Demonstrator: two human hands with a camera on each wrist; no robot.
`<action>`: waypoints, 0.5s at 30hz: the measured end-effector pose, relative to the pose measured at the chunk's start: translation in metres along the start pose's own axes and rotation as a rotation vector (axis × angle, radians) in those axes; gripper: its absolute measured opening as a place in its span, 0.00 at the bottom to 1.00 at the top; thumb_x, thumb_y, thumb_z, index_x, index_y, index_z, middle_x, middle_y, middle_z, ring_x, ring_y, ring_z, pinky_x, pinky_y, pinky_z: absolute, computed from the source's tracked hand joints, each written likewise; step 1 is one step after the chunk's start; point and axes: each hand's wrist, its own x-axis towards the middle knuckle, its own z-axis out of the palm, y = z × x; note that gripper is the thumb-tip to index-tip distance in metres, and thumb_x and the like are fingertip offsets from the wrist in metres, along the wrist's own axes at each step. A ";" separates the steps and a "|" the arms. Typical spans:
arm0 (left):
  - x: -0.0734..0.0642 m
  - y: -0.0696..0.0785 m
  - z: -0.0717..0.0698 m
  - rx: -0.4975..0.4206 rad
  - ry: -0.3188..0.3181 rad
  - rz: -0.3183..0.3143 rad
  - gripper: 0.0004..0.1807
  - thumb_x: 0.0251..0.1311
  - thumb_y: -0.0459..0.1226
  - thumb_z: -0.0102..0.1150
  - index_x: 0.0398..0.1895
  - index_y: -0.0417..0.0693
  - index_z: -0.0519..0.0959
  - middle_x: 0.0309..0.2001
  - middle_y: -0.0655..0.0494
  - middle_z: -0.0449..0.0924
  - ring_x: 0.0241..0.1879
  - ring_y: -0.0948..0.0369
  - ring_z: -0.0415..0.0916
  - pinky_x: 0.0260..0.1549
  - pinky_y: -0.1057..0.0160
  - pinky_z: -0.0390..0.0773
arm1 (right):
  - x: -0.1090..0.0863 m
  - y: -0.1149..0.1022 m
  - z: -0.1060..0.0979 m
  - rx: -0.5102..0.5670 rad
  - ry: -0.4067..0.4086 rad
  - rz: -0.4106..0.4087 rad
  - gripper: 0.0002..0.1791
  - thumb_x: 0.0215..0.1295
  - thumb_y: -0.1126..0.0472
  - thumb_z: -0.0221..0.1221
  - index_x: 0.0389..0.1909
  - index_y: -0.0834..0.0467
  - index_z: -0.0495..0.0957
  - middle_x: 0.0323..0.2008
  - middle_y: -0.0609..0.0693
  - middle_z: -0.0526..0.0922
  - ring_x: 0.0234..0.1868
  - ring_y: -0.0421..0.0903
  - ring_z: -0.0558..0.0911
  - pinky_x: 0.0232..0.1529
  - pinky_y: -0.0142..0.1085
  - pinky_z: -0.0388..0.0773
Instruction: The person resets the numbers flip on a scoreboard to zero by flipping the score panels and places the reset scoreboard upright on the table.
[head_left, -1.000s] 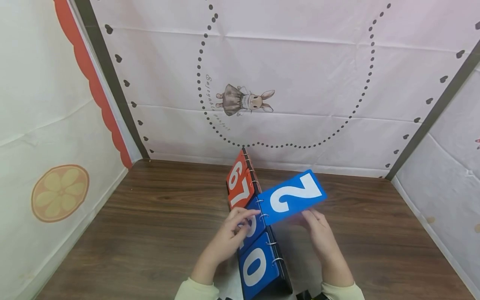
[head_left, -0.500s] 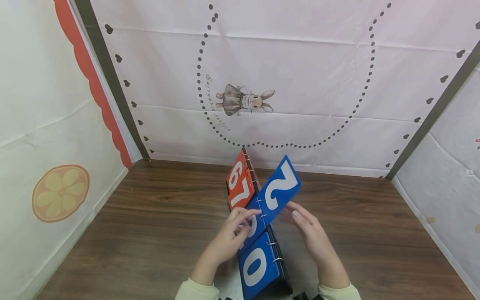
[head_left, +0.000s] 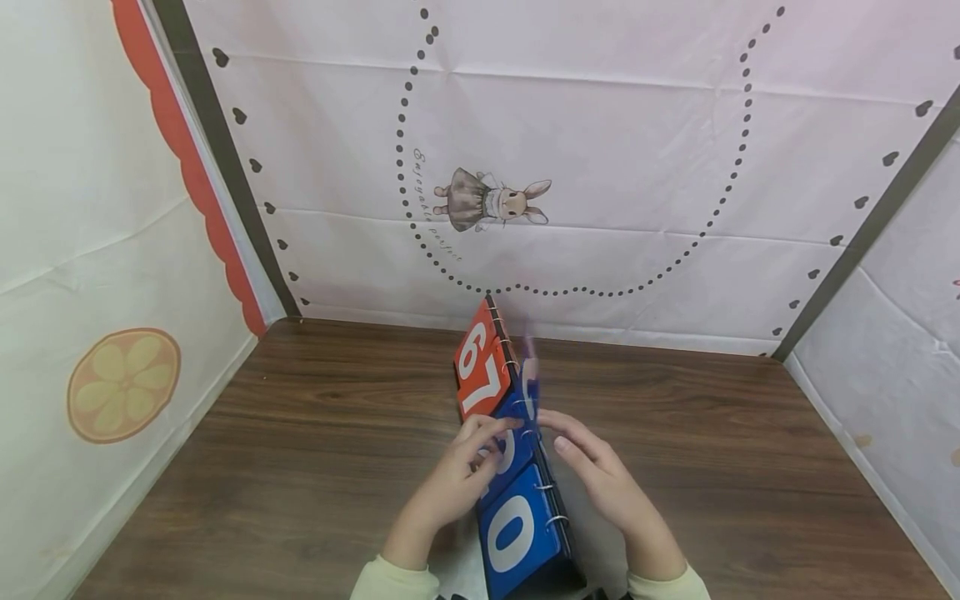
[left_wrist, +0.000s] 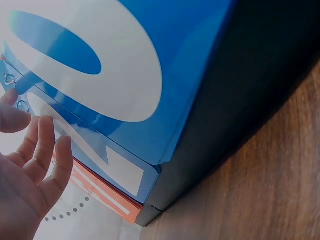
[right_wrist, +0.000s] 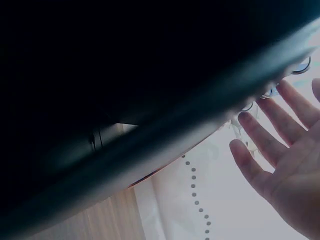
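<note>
A tabletop flip scoreboard [head_left: 555, 533] with ring-bound number cards stands on the table, its long side running away from me. The nearest blue card [head_left: 510, 533] reads 0. A second blue card [head_left: 528, 385] stands edge-on and blurred above the rings. My left hand [head_left: 453, 479] rests at the middle blue number, index finger reaching to the rings, other fingers loosely bent. In the left wrist view, the left hand's fingers [left_wrist: 45, 135] lie by the blue card face. My right hand [head_left: 603, 483] is beside the raised card, fingers extended; contact is unclear. The right wrist view shows the right hand [right_wrist: 295, 170] spread by the rings.
Red cards [head_left: 480, 367] with white numerals form the far end of the scoreboard. The brown wooden table [head_left: 337, 450] extends on both sides. A white printed cloth [head_left: 637, 167] hangs behind it, with cloth walls left and right.
The loose blue card with the 2 has swung up and leftward on its rings, from lying out right to nearly upright. My right hand followed it leftward. The left hand stayed put.
</note>
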 end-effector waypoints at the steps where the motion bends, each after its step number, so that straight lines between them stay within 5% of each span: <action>1: 0.000 0.000 0.000 0.000 0.001 0.004 0.23 0.65 0.33 0.48 0.61 0.63 0.67 0.49 0.60 0.63 0.48 0.59 0.65 0.45 0.61 0.74 | 0.000 0.000 0.001 -0.012 -0.006 -0.002 0.20 0.72 0.66 0.39 0.62 0.59 0.66 0.62 0.54 0.68 0.63 0.39 0.65 0.59 0.57 0.61; 5: 0.000 0.000 -0.001 -0.004 0.006 0.018 0.22 0.64 0.31 0.49 0.59 0.59 0.67 0.52 0.56 0.63 0.48 0.58 0.66 0.44 0.60 0.74 | 0.001 0.000 0.003 -0.039 -0.030 -0.020 0.20 0.72 0.66 0.40 0.62 0.56 0.67 0.62 0.50 0.68 0.65 0.45 0.63 0.60 0.53 0.62; 10: -0.003 -0.002 -0.004 -0.073 0.046 -0.070 0.21 0.66 0.37 0.49 0.62 0.50 0.64 0.57 0.46 0.68 0.51 0.48 0.70 0.47 0.46 0.73 | 0.000 -0.001 0.005 -0.082 -0.036 -0.033 0.20 0.72 0.65 0.42 0.61 0.53 0.68 0.63 0.46 0.67 0.65 0.48 0.63 0.57 0.60 0.60; 12: -0.005 -0.003 -0.005 -0.125 0.106 -0.109 0.21 0.68 0.41 0.46 0.61 0.47 0.65 0.54 0.45 0.72 0.50 0.46 0.72 0.47 0.43 0.72 | 0.000 -0.002 0.006 -0.105 -0.031 -0.027 0.19 0.72 0.64 0.42 0.61 0.51 0.68 0.64 0.46 0.66 0.65 0.48 0.63 0.56 0.61 0.61; 15: -0.006 -0.003 -0.012 -0.285 0.251 -0.069 0.19 0.70 0.42 0.40 0.56 0.41 0.70 0.43 0.43 0.79 0.42 0.46 0.77 0.43 0.45 0.75 | 0.000 -0.002 0.007 -0.129 -0.028 -0.012 0.19 0.72 0.62 0.43 0.61 0.49 0.68 0.64 0.44 0.66 0.65 0.48 0.63 0.56 0.61 0.61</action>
